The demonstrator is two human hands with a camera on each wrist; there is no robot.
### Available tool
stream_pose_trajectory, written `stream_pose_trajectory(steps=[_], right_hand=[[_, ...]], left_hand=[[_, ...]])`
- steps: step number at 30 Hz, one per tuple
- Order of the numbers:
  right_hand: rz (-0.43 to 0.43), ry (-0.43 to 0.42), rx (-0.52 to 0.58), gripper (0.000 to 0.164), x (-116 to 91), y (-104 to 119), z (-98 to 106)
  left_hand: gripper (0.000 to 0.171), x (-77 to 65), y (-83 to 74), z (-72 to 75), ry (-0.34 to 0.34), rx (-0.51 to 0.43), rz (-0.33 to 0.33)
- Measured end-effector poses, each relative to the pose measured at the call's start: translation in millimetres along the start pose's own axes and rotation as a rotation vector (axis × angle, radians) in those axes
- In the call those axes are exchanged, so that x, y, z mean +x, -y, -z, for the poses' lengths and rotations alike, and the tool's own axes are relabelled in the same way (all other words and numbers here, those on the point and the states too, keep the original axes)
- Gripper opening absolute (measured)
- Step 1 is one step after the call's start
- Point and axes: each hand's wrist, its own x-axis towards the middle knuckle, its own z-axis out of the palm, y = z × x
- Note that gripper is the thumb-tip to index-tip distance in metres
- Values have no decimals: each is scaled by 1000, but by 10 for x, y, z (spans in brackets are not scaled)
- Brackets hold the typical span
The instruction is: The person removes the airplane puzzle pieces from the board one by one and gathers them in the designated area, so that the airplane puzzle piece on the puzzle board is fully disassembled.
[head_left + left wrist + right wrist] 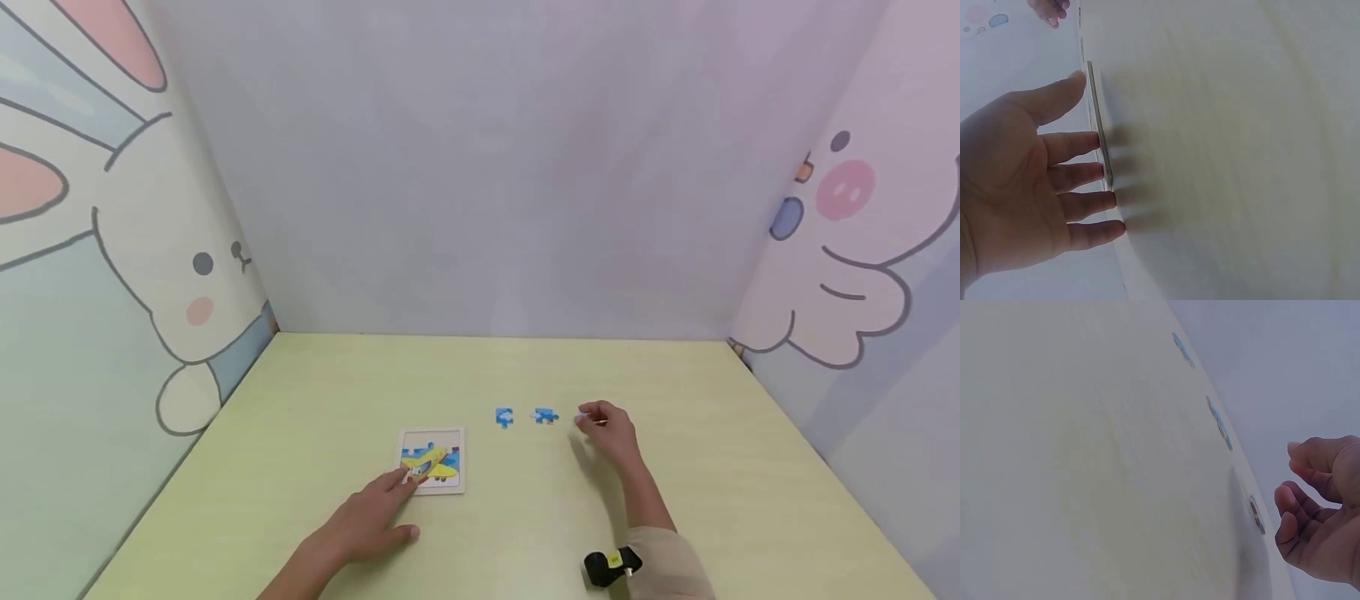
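My left hand (pixel 372 518) lies at the lower left of a framed wooden jigsaw puzzle (pixel 461 462) that shows a yellow plane. Its fingers are straight, the fingertips on the frame's near corner. Seen from the left wrist, those fingertips meet the edge of the thin board (pixel 1100 125), with the thumb apart. My right hand (pixel 611 433) hovers over a blue puzzle piece (pixel 581 416), thumb and index finger bent close together above it. That same piece (pixel 1257 514) lies flat on the table in the right wrist view, partly covered from above by the hand.
Two more loose blue pieces lie left of my right hand, one piece (pixel 504 417) nearer the puzzle and another piece (pixel 545 415) beside it. A black wrist camera (pixel 611 567) sits by the right sleeve. A plain wall (pixel 495 183) stands behind the pale table (pixel 360 375).
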Motion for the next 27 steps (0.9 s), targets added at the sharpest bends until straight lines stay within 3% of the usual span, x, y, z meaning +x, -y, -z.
stream_pose_trajectory(steps=[16, 27], right_hand=[[66, 85, 196, 17, -176, 413, -508], [133, 232, 191, 16, -274, 657, -825]], left_hand=[[60, -19, -7, 24, -54, 81, -32], [59, -23, -37, 34, -11, 81, -15]])
